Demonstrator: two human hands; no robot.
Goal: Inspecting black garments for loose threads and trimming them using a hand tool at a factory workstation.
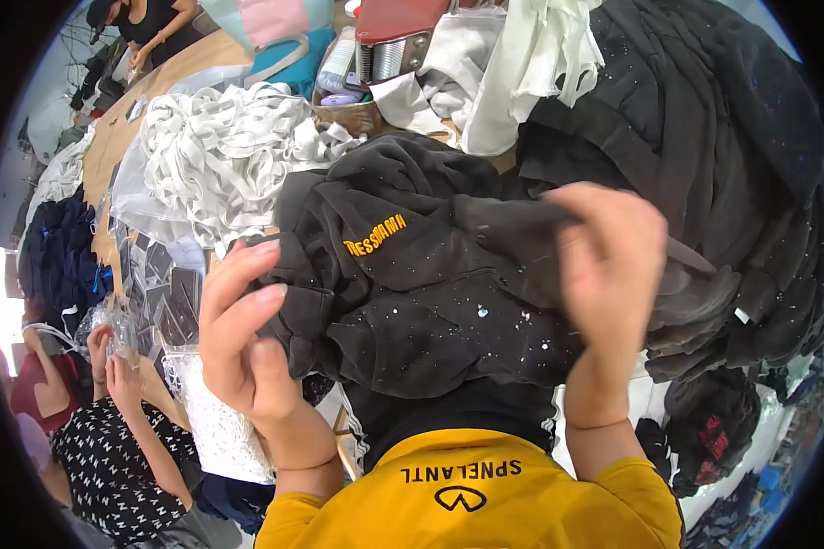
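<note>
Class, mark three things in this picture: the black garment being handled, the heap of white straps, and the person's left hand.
black garment (412,302), head view, on its speckled front panel
heap of white straps (215,156), head view, on the middle of the tangle
left hand (243,329), head view, on the palm

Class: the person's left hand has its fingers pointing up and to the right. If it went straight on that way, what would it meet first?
Probably the black garment that the left hand already touches at its edge; depth is unclear.

right hand motion-blurred, fingers indistinct
</note>
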